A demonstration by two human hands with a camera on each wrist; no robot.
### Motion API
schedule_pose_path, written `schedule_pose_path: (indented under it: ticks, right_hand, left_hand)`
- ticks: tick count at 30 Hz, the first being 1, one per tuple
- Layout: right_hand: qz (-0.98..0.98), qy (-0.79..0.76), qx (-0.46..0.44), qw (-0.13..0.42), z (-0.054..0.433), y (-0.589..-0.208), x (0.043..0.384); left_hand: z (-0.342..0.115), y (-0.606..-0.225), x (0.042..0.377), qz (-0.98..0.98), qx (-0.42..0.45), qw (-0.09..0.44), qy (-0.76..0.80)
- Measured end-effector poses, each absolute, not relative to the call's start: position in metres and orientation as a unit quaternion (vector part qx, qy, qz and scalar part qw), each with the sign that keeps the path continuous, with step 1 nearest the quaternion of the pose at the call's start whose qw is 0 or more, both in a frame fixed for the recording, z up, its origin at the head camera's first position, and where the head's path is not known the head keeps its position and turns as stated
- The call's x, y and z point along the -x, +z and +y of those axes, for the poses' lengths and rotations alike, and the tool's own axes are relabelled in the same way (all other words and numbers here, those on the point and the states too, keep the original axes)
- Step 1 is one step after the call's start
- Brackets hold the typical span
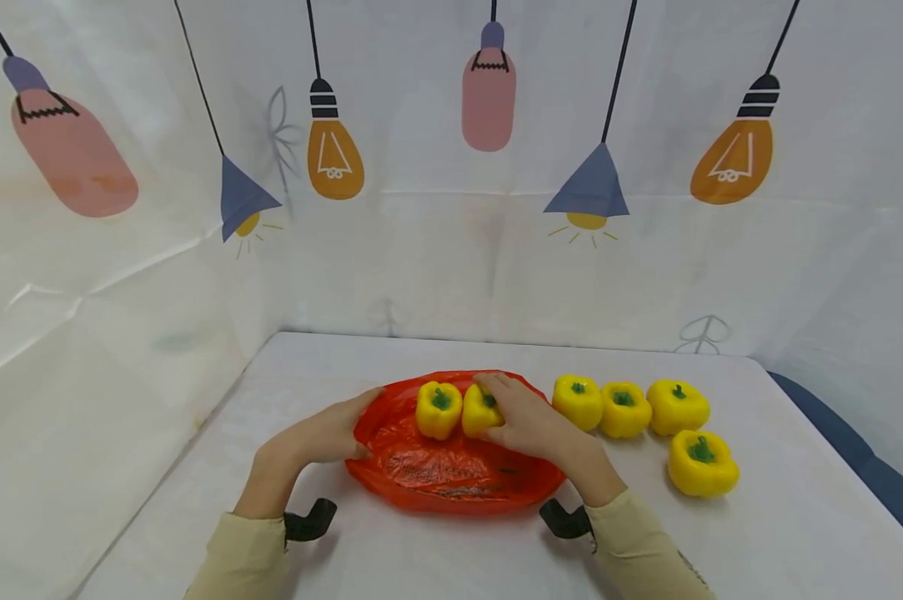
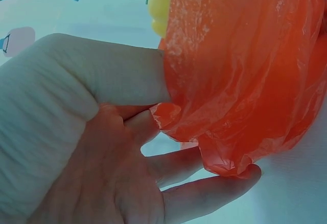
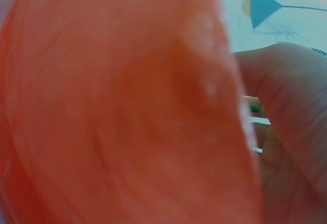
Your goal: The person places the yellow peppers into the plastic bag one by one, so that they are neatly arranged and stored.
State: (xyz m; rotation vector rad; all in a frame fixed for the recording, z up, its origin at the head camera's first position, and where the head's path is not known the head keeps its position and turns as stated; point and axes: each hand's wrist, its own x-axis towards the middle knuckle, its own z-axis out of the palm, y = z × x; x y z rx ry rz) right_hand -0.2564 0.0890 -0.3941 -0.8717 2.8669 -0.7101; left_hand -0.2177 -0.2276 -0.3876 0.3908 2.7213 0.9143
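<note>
A red plastic bag [image 1: 451,479] lies spread open on the white table. My left hand [image 1: 331,433] holds its left edge; in the left wrist view the thumb goes behind the thin red film and the fingers [image 2: 214,196] lie along its outer side. My right hand [image 1: 534,425] reaches over the bag's right side and grips a yellow bell pepper [image 1: 477,414] at the back of the bag. Beside that one, to the left, another yellow bell pepper [image 1: 438,421] with a green stem stands in the bag. In the right wrist view the bag [image 3: 127,106] hides most of the fingers.
Right of the bag, yellow bell peppers stand on the table [image 1: 766,533]: a back row with one pepper [image 1: 578,402], a second [image 1: 625,408] and a third [image 1: 678,407], and a single pepper [image 1: 702,463] nearer me. A lamp-patterned sheet [image 1: 436,267] hangs behind the table.
</note>
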Motion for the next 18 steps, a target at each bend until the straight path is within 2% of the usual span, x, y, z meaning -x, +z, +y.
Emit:
schedule_pose_path:
  ticks: [10,18]
  right_hand:
    - [0.934,-0.231,0.272,0.030,0.092,-0.394,0.256]
    - [0.931,-0.247,0.265,0.039,0.104,-0.378,0.254]
  left_hand:
    - [-0.228,-0.390,0.220,0.934,-0.124,0.118,0.314]
    - [-0.228,-0.390,0.218,0.938,-0.118,0.115,0.305]
